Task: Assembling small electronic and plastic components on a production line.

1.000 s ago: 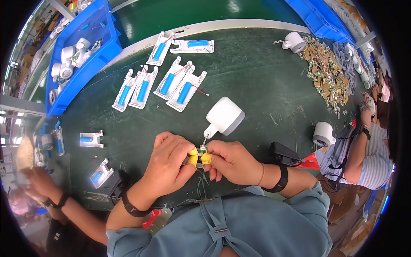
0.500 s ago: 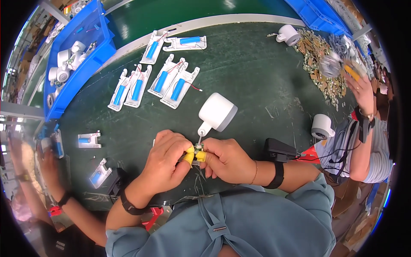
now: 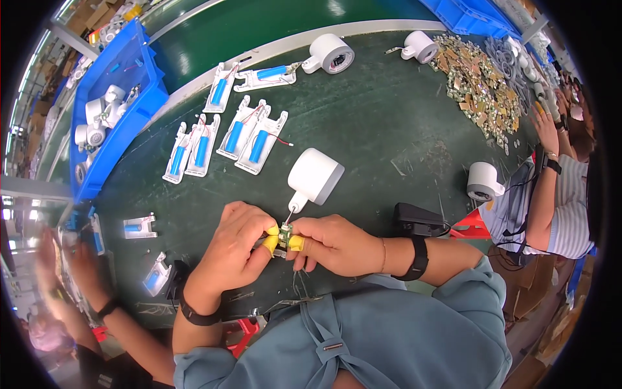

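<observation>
Between both hands, just in front of my body, is a small green circuit board [image 3: 285, 236]. My left hand [image 3: 234, 246] pinches its left side with thumb and forefinger, both in yellow finger cots. On the other side, my right hand [image 3: 342, 246] grips it, a yellow cot on the thumb; its other fingers are curled under. A thin lead runs from the board to the neck of a white lamp head [image 3: 314, 175] with a grey rim, lying on the dark green table [image 3: 389, 188] just beyond my fingers.
Several white casings with blue batteries [image 3: 259, 146] lie at the back left. A blue bin [image 3: 155, 87] holds white lamp parts. Circuit boards [image 3: 483, 91] are heaped at the back right. A black device [image 3: 414, 219] sits by my right wrist. Co-workers' hands [image 3: 91, 272] work at both sides.
A second white lamp head now stands at the back beside the casings. The board shows more of its face between my fingers. The right-hand co-worker's hand has moved away from the heap.
</observation>
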The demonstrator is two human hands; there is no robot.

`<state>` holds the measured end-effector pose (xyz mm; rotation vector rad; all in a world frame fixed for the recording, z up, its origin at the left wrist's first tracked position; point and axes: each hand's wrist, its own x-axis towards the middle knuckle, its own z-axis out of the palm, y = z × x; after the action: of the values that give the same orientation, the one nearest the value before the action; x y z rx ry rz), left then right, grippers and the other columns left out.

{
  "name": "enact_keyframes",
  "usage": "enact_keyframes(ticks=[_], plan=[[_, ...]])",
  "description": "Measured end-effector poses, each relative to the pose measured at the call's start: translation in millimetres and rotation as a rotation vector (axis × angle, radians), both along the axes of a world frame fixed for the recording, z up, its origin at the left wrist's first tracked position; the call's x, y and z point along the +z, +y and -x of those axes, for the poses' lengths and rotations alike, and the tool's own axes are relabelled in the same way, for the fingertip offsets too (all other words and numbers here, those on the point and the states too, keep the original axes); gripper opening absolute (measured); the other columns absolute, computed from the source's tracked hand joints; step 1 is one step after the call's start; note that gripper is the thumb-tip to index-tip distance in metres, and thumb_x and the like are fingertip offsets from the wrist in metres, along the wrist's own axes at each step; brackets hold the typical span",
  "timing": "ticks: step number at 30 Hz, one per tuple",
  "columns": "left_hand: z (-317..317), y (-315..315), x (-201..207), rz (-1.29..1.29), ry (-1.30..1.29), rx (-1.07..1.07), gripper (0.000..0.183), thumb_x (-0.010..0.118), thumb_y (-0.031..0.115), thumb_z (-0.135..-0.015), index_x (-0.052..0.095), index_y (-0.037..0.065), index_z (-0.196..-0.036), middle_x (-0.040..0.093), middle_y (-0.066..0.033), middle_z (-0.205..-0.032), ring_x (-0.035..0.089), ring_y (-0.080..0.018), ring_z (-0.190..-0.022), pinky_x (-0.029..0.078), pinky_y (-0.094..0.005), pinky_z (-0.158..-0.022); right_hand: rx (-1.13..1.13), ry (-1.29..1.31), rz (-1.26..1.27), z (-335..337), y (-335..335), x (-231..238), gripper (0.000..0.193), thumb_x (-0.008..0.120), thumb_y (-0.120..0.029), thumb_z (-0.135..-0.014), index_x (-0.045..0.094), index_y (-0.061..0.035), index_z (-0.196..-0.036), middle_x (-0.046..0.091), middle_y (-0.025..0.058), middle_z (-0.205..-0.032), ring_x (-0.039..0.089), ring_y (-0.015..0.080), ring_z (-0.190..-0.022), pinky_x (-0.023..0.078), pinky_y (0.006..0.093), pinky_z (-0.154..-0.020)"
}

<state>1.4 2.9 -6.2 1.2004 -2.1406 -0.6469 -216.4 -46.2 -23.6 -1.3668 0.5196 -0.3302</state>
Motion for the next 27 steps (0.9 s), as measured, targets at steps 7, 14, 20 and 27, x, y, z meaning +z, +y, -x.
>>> enact_keyframes(ticks=[7, 14, 20, 27], plan=[[3.2, -2.5, 4.3, -0.006, -0.038, -0.027, 0.032, 0.058, -0.004, -0.067, 0.054, 0.002, -0.098, 0.057, -0.0123, -0.088, 0.056, -0.033, -0.082, 0.041, -0.0435, -0.086, 0.093, 0.079, -0.321, -1.7, -11.1, 5.2, 0.018, 0.042, -0.007, -0.098, 0.056, 0.0038, -0.104, 0.067, 0.0109, -0.096, 0.069, 0.0156, -0.082, 0.057, 0.0264, -0.07], [12.7, -1.5, 5.1, 0.01, -0.064, -0.065, 0.032, 0.06, -0.004, -0.064, 0.054, 0.001, -0.095, 0.057, -0.0128, -0.089, 0.055, -0.0346, -0.083, 0.041, -0.0465, -0.088, 0.124, 0.088, -0.313, -1.7, -15.8, 1.1, 0.018, 0.044, -0.005, -0.096, 0.058, 0.0049, -0.103, 0.067, 0.0112, -0.092, 0.069, 0.0166, -0.079, 0.058, 0.0276, -0.069], [12.9, -4.6, 4.0, -0.015, -0.024, -0.038, 0.032, 0.059, -0.005, -0.067, 0.054, 0.002, -0.098, 0.057, -0.0125, -0.09, 0.055, -0.0346, -0.084, 0.042, -0.0481, -0.088, 0.103, 0.037, -0.35, -0.6, -14.8, -2.8, 0.019, 0.043, -0.006, -0.096, 0.057, 0.0041, -0.103, 0.066, 0.0104, -0.091, 0.069, 0.0164, -0.079, 0.057, 0.0282, -0.069], [5.1, 9.1, 3.6, -0.234, 0.205, 0.148, 0.033, 0.058, -0.008, -0.075, 0.053, 0.002, -0.106, 0.058, -0.0113, -0.092, 0.056, -0.0265, -0.087, 0.045, -0.0383, -0.084, 0.209, 0.031, -0.305, 1.2, -18.0, 2.6, 0.019, 0.048, -0.012, -0.095, 0.058, 0.0017, -0.104, 0.066, 0.0088, -0.091, 0.068, 0.0145, -0.078, 0.056, 0.027, -0.067]])
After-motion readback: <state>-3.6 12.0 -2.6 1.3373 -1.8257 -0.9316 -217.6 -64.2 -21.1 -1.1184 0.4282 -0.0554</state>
